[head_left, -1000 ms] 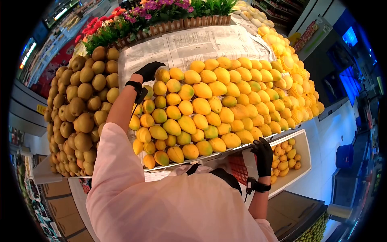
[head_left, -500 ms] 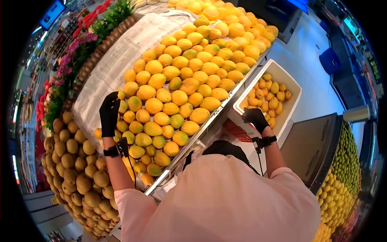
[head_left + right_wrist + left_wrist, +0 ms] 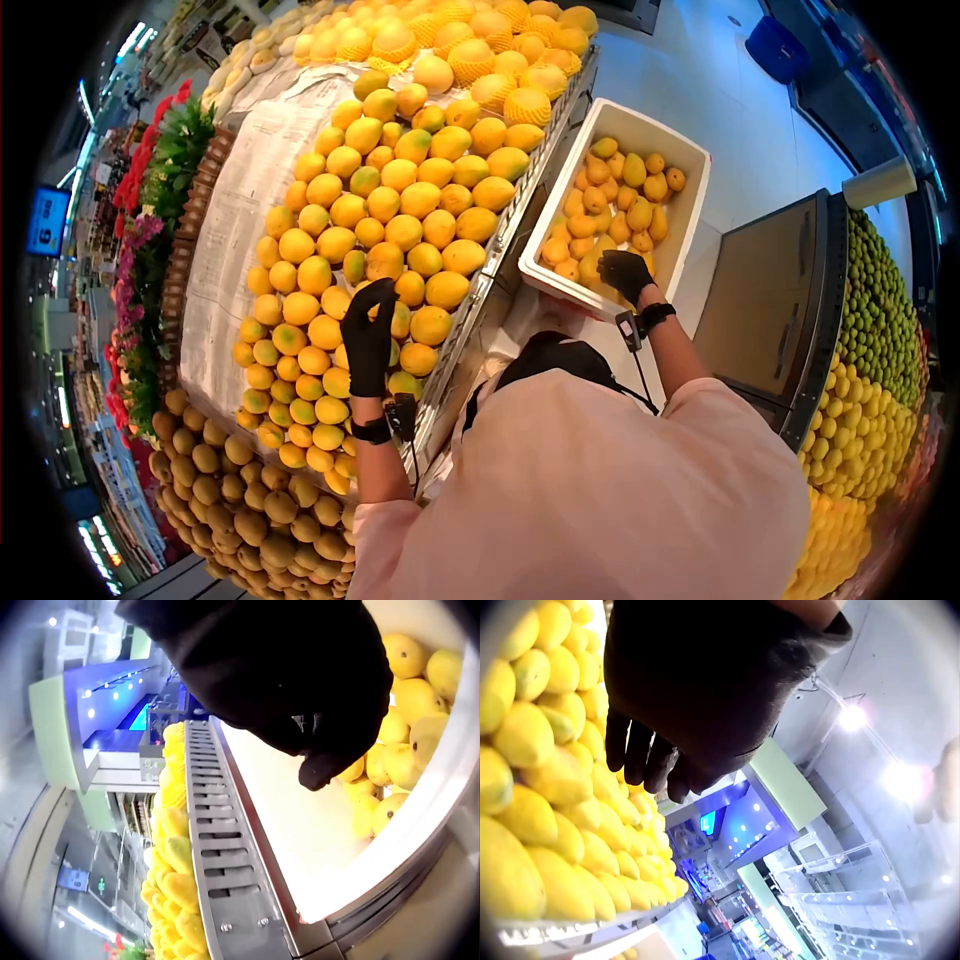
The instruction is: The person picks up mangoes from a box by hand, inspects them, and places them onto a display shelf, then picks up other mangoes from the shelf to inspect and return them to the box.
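Note:
Rows of yellow mangoes (image 3: 314, 274) cover the sloping stand. Over their near part is my black-gloved left hand (image 3: 368, 345), its thumb apart from the fingers and nothing held. In the left wrist view, this hand's fingers (image 3: 634, 754) hang loosely beside the fruit. My right hand (image 3: 626, 275), also black-gloved, is over the near end of a white foam box (image 3: 690, 215) with loose mangoes (image 3: 632, 170) inside. Its fingers bend loosely, and no fruit shows in them; in the right wrist view the thumb tip (image 3: 315, 772) points down in front of the box mangoes.
A slotted metal rail (image 3: 221, 840) edges the stand beside the box. Brown round fruit (image 3: 250, 500) is heaped at lower left, and net-wrapped yellow fruit (image 3: 470, 60) at the far end. Newspaper (image 3: 230, 230) lies behind the mango rows. A dark cabinet (image 3: 765, 290) stands right of the box.
The head view has turned toward the box. My left hand has come from the back edge of the mango rows to their near side. My right hand has moved from the stand's front edge over the box.

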Available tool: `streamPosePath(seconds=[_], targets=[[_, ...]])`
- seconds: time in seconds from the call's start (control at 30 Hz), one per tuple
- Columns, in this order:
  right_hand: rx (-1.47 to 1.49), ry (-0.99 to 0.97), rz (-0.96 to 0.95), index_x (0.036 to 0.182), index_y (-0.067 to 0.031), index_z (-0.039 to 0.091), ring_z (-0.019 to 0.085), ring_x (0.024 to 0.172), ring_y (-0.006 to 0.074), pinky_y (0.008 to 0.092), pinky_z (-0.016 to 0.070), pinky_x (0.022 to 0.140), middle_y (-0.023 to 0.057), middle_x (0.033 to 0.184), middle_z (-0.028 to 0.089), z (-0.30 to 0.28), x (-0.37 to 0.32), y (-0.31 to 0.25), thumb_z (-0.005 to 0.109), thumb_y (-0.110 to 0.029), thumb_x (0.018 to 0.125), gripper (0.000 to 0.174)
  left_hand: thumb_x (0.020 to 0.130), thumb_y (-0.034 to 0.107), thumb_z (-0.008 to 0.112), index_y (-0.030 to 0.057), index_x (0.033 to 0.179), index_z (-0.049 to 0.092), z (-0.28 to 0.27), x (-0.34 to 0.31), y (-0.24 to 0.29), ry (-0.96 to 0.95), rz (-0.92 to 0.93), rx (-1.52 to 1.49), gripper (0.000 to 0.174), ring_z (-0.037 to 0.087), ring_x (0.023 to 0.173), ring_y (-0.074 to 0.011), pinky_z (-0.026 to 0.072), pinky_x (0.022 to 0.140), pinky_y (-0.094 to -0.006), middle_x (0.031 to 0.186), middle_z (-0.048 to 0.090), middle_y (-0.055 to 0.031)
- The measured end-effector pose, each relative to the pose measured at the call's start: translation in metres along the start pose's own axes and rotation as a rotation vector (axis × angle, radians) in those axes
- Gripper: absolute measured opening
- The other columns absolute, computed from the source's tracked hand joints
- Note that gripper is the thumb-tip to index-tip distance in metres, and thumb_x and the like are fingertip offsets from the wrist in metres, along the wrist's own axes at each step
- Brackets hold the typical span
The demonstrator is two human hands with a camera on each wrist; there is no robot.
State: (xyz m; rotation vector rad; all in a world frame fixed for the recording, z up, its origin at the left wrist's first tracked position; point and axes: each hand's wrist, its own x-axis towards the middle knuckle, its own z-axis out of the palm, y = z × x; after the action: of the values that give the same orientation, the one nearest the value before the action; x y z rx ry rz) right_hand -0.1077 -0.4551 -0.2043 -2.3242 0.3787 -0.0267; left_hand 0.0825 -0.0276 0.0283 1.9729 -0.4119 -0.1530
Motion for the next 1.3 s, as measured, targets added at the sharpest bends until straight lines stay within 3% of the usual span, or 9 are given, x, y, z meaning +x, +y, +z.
streamPosePath(seconds=[0.07,0.17,0.27,0.37,0.53,0.6,0.8,1.1,1.3], targets=[[-0.081,0.082,0.086,0.089,-0.0049,0.065,0.063,0.072,0.0203,0.0301,0.0536,0.068,0.0074,0.083,0.066,-0.011,-0.001,-0.001,0.067,-0.012,0.085,0.009,0.091,0.008,0.062,0.0001,0.105,0.066,0.035,-0.003,0.021,-0.054,-0.012,0.013,0.016,0.063,0.099,-0.0171,0.0496,0.088,-0.0299,0.108,0.068,-0.0088],[1.603,0.288,0.708,0.093,-0.0021,0.064,0.061,0.070,0.0210,0.0319,0.0528,0.065,0.0107,0.085,0.065,-0.007,0.004,0.028,0.068,-0.012,0.085,0.013,0.090,0.004,0.061,0.0001,0.106,0.065,0.079,-0.005,0.024,-0.106,0.019,0.018,0.017,0.063,0.101,-0.0186,0.0484,0.089,-0.0303,0.105,0.068,-0.0090],[1.267,0.275,0.697,0.107,-0.0021,0.064,0.063,0.091,0.0200,0.0325,0.0541,0.079,0.0100,0.099,0.066,-0.009,0.005,0.053,0.066,-0.005,0.085,0.022,0.088,0.000,0.061,0.0000,0.107,0.064,0.112,-0.010,0.039,-0.165,0.019,0.022,0.020,0.064,0.099,-0.0185,0.0495,0.087,-0.0298,0.104,0.068,-0.0094],[0.015,0.074,0.358,0.110,-0.0031,0.063,0.062,0.092,0.0194,0.0318,0.0532,0.080,0.0106,0.098,0.066,-0.005,0.014,0.084,0.072,-0.011,0.080,0.033,0.088,0.000,0.061,0.0001,0.109,0.062,0.135,-0.013,0.033,-0.181,-0.005,0.031,0.021,0.064,0.097,-0.0181,0.0503,0.087,-0.0287,0.106,0.067,-0.0092],[0.428,0.548,0.740,0.103,0.0013,0.062,0.062,0.091,0.0367,0.0391,0.0508,0.081,0.0211,0.107,0.064,0.029,0.075,0.146,0.069,-0.013,0.074,0.033,0.090,0.001,0.061,0.0001,0.110,0.062,0.155,-0.019,0.040,-0.167,-0.051,0.045,0.021,0.064,0.098,-0.0174,0.0505,0.087,-0.0289,0.107,0.067,-0.0089],[0.171,0.695,0.666,0.103,0.0006,0.061,0.061,0.094,0.0391,0.0422,0.0504,0.082,0.0212,0.104,0.064,-0.004,0.086,0.107,0.067,-0.012,0.077,0.030,0.090,0.002,0.061,-0.0001,0.110,0.062,0.160,-0.018,0.041,-0.145,-0.071,0.021,0.021,0.064,0.098,-0.0167,0.0504,0.087,-0.0289,0.108,0.067,-0.0088],[-0.214,0.411,0.736,0.109,-0.0005,0.057,0.059,0.104,0.0401,0.0427,0.0491,0.087,0.0212,0.110,0.062,-0.017,0.121,0.132,0.066,-0.023,0.081,0.037,0.092,0.005,0.060,0.0000,0.111,0.062,0.176,-0.038,0.050,-0.095,-0.259,-0.041,0.019,0.062,0.100,-0.0159,0.0494,0.088,-0.0287,0.110,0.065,-0.0090],[-0.339,0.142,0.859,0.111,-0.0014,0.051,0.066,0.096,0.0319,0.0388,0.0549,0.074,0.0183,0.109,0.061,0.000,0.153,0.172,0.071,-0.024,0.081,0.043,0.092,0.004,0.059,0.0004,0.110,0.063,0.177,-0.053,0.042,-0.036,-0.313,-0.031,0.019,0.061,0.100,-0.0158,0.0488,0.089,-0.0284,0.110,0.066,-0.0089],[-0.228,0.323,0.830,0.123,0.0010,0.045,0.061,0.104,0.0374,0.0418,0.0516,0.086,0.0252,0.116,0.057,-0.005,0.147,0.143,0.061,-0.018,0.083,0.047,0.092,0.003,0.059,0.0004,0.111,0.063,0.178,-0.060,0.041,-0.004,-0.356,-0.099,0.020,0.062,0.100,-0.0156,0.0487,0.089,-0.0283,0.111,0.066,-0.0086]])
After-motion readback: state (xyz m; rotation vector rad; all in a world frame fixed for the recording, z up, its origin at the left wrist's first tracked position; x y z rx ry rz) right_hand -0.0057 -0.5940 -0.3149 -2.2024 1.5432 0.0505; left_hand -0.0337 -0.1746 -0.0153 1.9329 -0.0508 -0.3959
